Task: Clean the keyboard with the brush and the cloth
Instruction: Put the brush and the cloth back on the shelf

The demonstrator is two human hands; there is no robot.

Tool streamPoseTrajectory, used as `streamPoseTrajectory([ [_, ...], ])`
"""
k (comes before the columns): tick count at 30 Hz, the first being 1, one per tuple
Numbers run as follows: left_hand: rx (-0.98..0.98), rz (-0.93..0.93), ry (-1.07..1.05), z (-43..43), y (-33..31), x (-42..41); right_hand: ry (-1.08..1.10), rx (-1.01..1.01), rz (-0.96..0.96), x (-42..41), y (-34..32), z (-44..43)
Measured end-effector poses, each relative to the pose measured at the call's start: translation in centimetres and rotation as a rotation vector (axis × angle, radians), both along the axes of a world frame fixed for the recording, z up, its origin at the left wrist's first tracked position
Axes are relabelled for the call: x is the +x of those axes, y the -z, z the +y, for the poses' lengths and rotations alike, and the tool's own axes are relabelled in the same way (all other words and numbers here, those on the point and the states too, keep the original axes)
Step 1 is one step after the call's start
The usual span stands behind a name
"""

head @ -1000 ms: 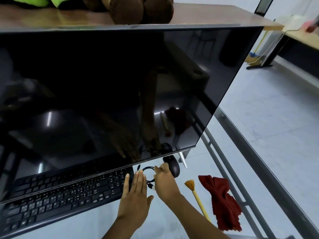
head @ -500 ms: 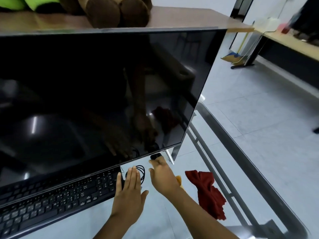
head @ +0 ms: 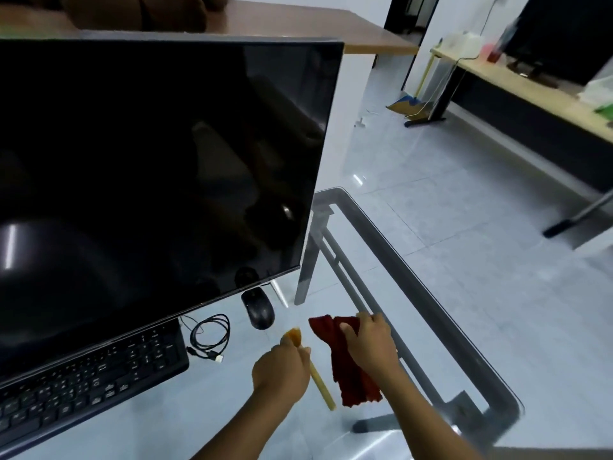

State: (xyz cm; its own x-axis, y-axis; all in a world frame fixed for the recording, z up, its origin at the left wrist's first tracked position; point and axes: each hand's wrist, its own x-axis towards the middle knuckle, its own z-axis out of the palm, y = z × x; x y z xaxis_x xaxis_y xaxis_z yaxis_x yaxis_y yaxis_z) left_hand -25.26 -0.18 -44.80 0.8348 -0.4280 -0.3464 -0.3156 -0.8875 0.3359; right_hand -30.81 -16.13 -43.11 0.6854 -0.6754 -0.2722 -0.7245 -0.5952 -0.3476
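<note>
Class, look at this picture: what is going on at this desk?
A person at a glass desk has a hand on each cleaning tool. The left hand holds the brush near its bristles; the right hand grips the red cloth. The keyboard lies untouched below the monitor, beside a mouse and coiled cable.

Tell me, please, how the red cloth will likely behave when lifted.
Probably floppy: the red cloth lies crumpled in folds, so it should droop from the right hand. Likely light, being thin fabric. Unlikely to roll, since it lies limp on the glass table.
</note>
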Motion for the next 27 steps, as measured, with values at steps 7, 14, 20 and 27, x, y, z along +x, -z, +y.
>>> streamPoseTrajectory([
  [7,0.065,0.118,-0.103,-2.1,0.5,0.6,0.096,0.078,0.046,0.2,2.8,-0.1],
  [14,-0.122,0.203,-0.212,-1.6,-0.2,1.4,-0.135,0.032,-0.041,1.2,2.1,0.5],
  [20,-0.357,0.110,-0.241,-0.2,-3.6,2.1,-0.214,0.084,-0.291,1.1,-2.3,0.9],
  [27,-0.629,0.041,-0.162,0.4,-11.9,3.0,-0.139,-0.020,-0.587,1.9,-12.6,-0.2],
])
